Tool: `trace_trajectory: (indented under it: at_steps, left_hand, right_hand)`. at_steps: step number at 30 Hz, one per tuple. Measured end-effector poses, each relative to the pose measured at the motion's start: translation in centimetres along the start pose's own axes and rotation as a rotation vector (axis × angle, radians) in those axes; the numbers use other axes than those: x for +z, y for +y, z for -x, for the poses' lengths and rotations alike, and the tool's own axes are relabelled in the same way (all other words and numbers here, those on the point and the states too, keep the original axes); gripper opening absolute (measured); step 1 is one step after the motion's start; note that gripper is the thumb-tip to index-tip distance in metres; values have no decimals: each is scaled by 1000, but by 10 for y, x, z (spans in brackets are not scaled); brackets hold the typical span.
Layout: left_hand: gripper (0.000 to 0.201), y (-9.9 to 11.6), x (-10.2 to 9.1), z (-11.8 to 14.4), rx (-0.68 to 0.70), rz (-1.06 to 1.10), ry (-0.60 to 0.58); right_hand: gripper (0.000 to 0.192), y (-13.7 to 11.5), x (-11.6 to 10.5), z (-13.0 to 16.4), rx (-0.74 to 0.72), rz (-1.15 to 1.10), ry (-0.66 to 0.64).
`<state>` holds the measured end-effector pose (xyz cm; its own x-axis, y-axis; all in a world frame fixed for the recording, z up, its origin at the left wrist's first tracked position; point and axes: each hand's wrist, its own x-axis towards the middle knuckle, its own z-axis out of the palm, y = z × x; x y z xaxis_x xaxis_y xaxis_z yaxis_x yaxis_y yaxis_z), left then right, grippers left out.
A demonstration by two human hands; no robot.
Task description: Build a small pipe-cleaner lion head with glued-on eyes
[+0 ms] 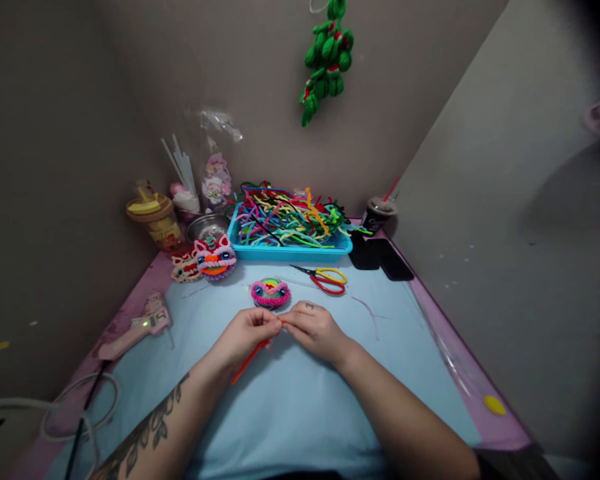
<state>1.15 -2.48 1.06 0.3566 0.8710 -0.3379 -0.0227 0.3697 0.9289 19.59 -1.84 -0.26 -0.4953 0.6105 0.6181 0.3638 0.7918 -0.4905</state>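
An orange-red pipe cleaner [249, 362] runs out below my left hand [253, 335], whose thumb and fingers pinch it. Close against it, my right hand [314, 328] has its fingertips closed on the short upper end of the same pipe cleaner. The fingertips of both hands almost meet, so the part between them is mostly hidden. Just beyond the hands sits a small pink lion-like head [271, 293] with blue eyes, made of pipe cleaners. Scissors [325, 279] with one yellow and one red handle lie behind my right hand.
A blue tray [290, 255] heaped with coloured pipe cleaners stands at the back. Two finished-looking lion heads [215, 259] sit left of it. At left lies a pink glue gun [139, 330] with a cord. Black phone-like slabs [396, 260] and a drink cup [379, 213] are at back right.
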Motion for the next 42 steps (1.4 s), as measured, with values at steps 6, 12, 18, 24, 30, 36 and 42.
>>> trace_trajectory:
  at_steps: [6, 12, 18, 24, 30, 36, 42]
  left_hand:
    - [35, 5, 1, 3, -50, -3, -72]
    - [37, 7, 0, 4, -28, -51, -85]
    - [37, 3, 4, 3, 21, -111, -55]
    - [35, 0, 6, 3, 14, -77, -45]
    - [36, 1, 4, 3, -1, -32, -45]
    - [37, 8, -4, 1, 29, -129, -82]
    - [26, 14, -28, -4, 262, -575, 149]
  right_hand:
    - [18, 2, 0, 0, -13, -19, 57]
    - [15, -1, -2, -3, 98, -158, 122]
    - [11, -5, -1, -4, 96, -152, 113]
    - [13, -8, 2, -2, 40, -54, 51]
    - [11, -6, 7, 1, 92, -129, 45]
    - [8, -4, 3, -1, 279, -210, 155]
    - [23, 3, -3, -3, 354, -231, 209]
